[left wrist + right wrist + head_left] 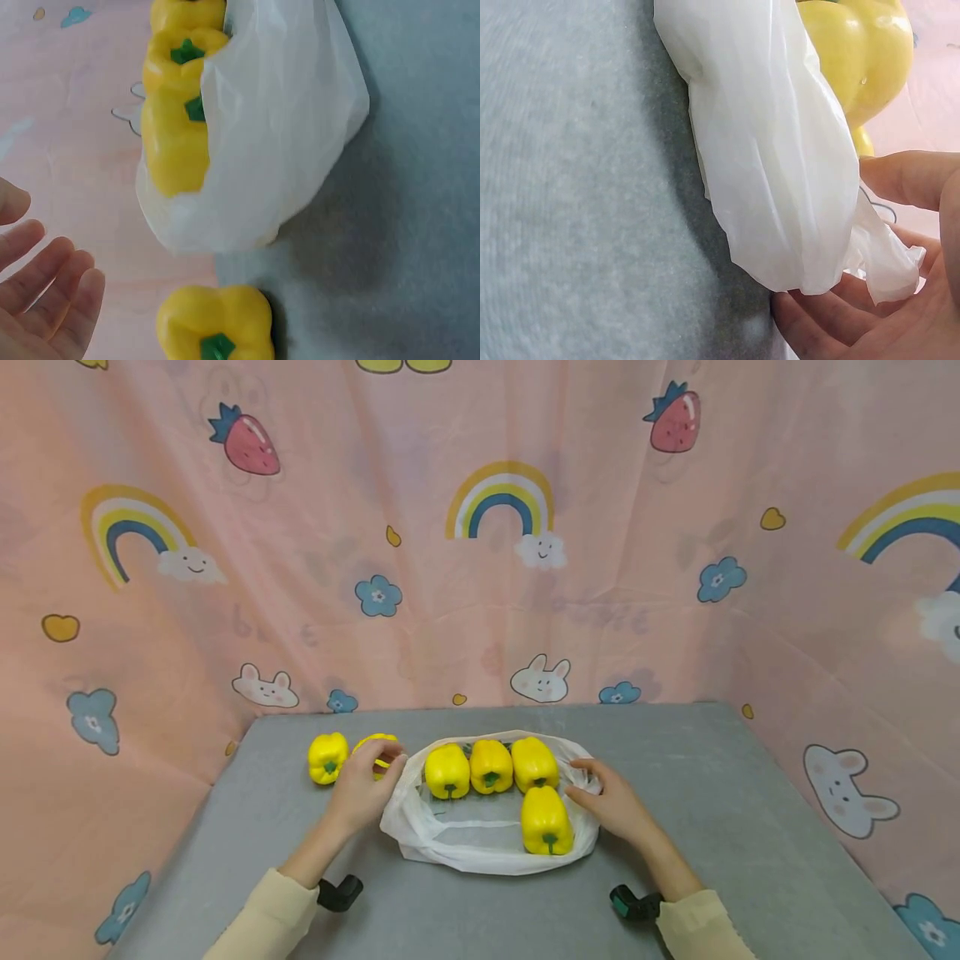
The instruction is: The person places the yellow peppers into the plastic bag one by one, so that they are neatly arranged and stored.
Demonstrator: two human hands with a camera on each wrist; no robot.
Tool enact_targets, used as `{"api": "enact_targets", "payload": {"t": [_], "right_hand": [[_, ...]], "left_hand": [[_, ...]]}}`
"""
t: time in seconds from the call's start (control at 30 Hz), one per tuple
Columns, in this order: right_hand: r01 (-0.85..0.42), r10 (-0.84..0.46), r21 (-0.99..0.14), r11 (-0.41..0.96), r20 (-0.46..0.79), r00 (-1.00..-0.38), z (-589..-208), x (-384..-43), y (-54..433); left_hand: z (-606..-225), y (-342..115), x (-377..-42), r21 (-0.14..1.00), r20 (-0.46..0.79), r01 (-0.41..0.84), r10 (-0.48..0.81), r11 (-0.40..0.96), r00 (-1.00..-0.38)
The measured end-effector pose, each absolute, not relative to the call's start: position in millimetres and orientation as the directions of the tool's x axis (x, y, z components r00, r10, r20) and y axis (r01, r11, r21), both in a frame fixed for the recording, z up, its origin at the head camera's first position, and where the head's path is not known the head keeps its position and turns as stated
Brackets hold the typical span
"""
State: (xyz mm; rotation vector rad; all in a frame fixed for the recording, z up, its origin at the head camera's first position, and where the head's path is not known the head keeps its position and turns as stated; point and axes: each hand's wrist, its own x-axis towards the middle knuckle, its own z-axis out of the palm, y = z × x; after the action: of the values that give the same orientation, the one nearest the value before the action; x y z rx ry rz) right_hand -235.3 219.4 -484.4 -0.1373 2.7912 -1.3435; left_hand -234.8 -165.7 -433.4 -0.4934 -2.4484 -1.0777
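Observation:
A white plastic bag (510, 863) lies wide-mouthed on the table, with several yellow bell peppers (491, 767) inside: a row at the back and one bell pepper (546, 821) at the front right. My left hand (365, 787) is beside the bag's left rim, fingers loosely bent and holding nothing. It partly covers a loose bell pepper (372, 742); another bell pepper (327, 757) sits farther left. On the right side, my right hand (617, 802) holds the bag's edge, its thumb (900, 178) at the rim and its fingers (821, 319) around the outside.
A grey table (712, 827) extends around the bag. Behind it hangs a pink curtain (322, 635) printed with rainbows, strawberries and rabbits. Black wrist devices (341, 893) show below both hands.

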Motion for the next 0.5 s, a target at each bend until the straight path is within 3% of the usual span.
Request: {"api": "enact_targets", "payload": {"t": [0.5], "right_hand": [[-0.049, -0.083, -0.776, 0.629, -0.004, -0.997, -482.7, -234.0, 216.9]], "left_hand": [[-441.8, -195.7, -255.3, 0.622, 0.517, 0.406, 0.039, 0.669, -0.855]]}}
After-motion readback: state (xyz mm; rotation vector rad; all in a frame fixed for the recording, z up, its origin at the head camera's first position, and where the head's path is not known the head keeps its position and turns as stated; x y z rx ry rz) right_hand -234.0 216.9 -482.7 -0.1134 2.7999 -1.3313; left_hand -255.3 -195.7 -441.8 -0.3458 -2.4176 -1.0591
